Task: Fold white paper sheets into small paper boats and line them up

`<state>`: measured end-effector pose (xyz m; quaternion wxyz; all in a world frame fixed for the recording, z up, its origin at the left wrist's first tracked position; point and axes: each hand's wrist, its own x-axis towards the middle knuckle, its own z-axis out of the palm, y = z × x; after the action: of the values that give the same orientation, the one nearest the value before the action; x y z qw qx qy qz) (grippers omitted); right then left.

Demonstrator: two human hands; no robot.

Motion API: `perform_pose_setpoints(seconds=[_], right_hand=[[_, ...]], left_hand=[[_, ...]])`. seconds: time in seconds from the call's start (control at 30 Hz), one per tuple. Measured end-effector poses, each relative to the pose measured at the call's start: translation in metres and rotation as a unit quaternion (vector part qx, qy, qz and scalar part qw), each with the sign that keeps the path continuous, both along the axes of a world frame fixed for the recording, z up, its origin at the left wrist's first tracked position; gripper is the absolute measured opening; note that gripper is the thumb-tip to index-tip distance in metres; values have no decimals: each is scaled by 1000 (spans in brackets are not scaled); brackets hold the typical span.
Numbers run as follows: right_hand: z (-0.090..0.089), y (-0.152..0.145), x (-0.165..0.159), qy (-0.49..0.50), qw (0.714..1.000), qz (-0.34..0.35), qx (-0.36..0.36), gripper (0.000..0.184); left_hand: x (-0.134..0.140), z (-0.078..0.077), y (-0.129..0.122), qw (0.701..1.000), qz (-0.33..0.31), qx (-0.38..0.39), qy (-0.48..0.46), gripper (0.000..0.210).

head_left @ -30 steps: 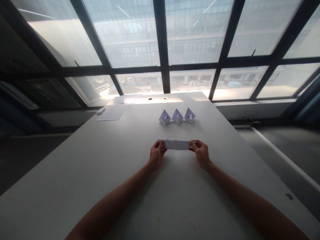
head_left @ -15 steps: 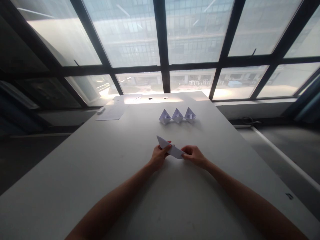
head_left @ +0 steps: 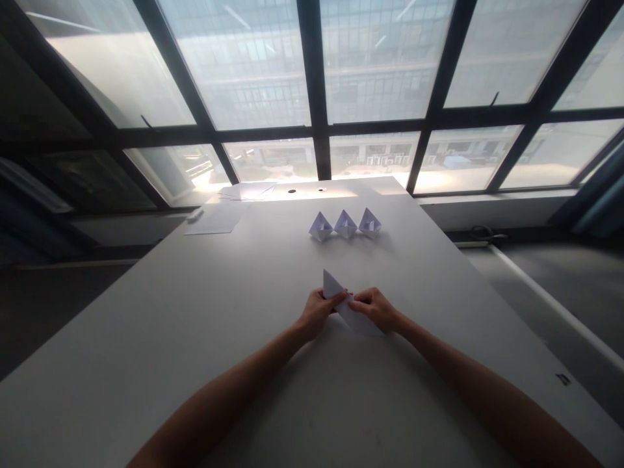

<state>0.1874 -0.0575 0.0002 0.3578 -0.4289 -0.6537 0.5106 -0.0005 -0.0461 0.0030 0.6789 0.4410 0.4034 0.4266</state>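
Note:
Both hands grip a folded sheet of white paper (head_left: 359, 321) just above the table. Its pointed corner stands up at the upper left, and a wider part slants down under the right hand. My left hand (head_left: 318, 311) pinches it along the left side, thumb on top. On the right, my right hand (head_left: 376, 308) is closed on the paper near its middle, its thumb and fingertips close to the left thumb. Beyond the hands stand three folded paper boats in a row: a left one (head_left: 320, 227), a middle one (head_left: 346, 225) and a right one (head_left: 370, 223).
The white table (head_left: 234, 325) runs away toward large windows with dark frames. Flat paper sheets (head_left: 214, 220) lie at its far left, with a small white object (head_left: 195, 215) beside them. A small dark mark (head_left: 563, 379) sits near the right edge.
The folded paper has turned, its point now steeper and its lower part wider. My right hand has moved from the paper's right end to its middle; my left hand has shifted slightly right.

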Motion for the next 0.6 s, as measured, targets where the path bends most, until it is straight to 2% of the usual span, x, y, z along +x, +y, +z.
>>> perform_pose_setpoints(seconds=[0.3, 0.43, 0.53, 0.6], right_hand=[[5, -3, 0, 17, 999, 31, -16, 45], [4, -3, -1, 2, 1000, 9, -4, 42], [4, -4, 0, -26, 999, 19, 6, 39], [5, -6, 1, -49, 997, 52, 9, 37]], left_hand=[[-8, -2, 8, 993, -31, -62, -91, 42], [-6, -4, 6, 994, -32, -46, -91, 40], [-5, -5, 9, 995, -10, -45, -85, 38], [-7, -4, 16, 992, 38, -54, -106, 35]])
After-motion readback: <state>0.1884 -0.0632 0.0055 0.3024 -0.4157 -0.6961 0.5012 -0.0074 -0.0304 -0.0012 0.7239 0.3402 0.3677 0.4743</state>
